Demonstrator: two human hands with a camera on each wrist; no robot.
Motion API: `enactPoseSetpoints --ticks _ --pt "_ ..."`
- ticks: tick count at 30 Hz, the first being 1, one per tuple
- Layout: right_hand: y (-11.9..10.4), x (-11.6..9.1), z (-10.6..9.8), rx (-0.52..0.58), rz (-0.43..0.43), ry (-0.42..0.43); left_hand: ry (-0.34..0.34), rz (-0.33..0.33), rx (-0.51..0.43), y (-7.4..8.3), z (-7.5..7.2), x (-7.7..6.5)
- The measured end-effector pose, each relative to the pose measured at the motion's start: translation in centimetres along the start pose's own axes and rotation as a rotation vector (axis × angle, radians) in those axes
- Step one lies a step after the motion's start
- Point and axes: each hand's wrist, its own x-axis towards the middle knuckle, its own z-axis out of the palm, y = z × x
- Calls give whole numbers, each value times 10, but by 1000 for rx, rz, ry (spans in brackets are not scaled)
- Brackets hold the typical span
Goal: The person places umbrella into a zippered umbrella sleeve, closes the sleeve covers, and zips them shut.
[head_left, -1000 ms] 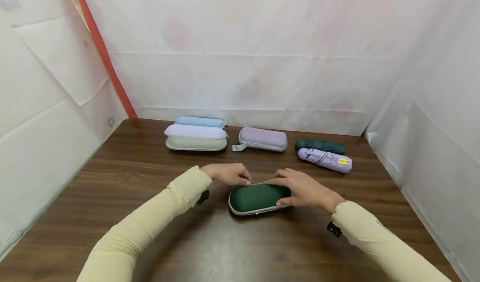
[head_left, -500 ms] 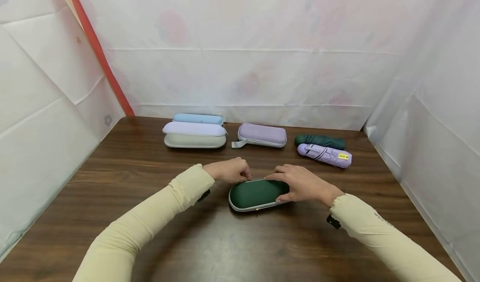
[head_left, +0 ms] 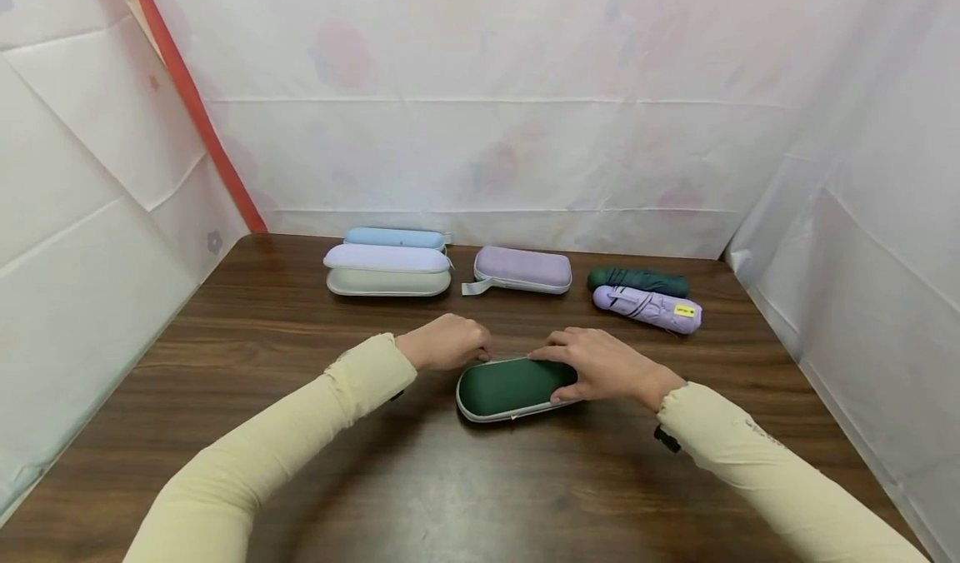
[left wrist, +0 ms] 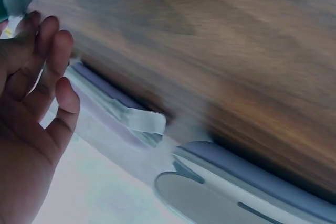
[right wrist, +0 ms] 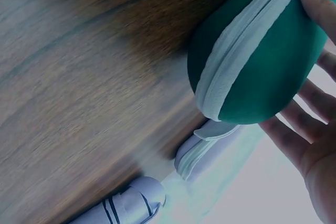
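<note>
A green hard zip case (head_left: 506,392) with a pale grey zipper band lies on the brown table, its domed lid down against the base. My right hand (head_left: 607,369) grips its right end, thumb on the near side and fingers over the far side; the right wrist view shows the thumb (right wrist: 317,6) right at the zipper band (right wrist: 239,45). At the case's far edge, left of its middle, my left hand (head_left: 446,342) pinches at the zipper with curled fingers. The zipper pull itself is hidden by the fingers.
Along the back of the table lie a light blue case (head_left: 393,238), a lavender case (head_left: 386,257) standing open with its pale inside showing, and a mauve case (head_left: 522,269) with a strap. At right are a dark green folded umbrella (head_left: 645,281) and a lilac folded umbrella (head_left: 648,309).
My left hand has slid left along the far edge of the green case over the last half second. The right hand keeps its grip, and the case stays in place.
</note>
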Motion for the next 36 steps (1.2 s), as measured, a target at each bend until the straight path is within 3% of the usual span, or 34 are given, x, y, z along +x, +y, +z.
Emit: enactPoseSetpoints --ticks 4,7,18,27,36 --pt "1 -1 1 -12 -7 15 33 55 110 -6 3 -12" --pt "2 -3 3 -25 7 26 39 48 148 -9 2 -23" --pt "-4 -8 8 -88 49 71 101 -27 65 -3 -1 -46" --pt "-11 -5 9 -102 125 93 132 -48 -9 1 4 -61" --pt "-22 -4 13 -121 219 161 160 -52 -31 11 11 -62"
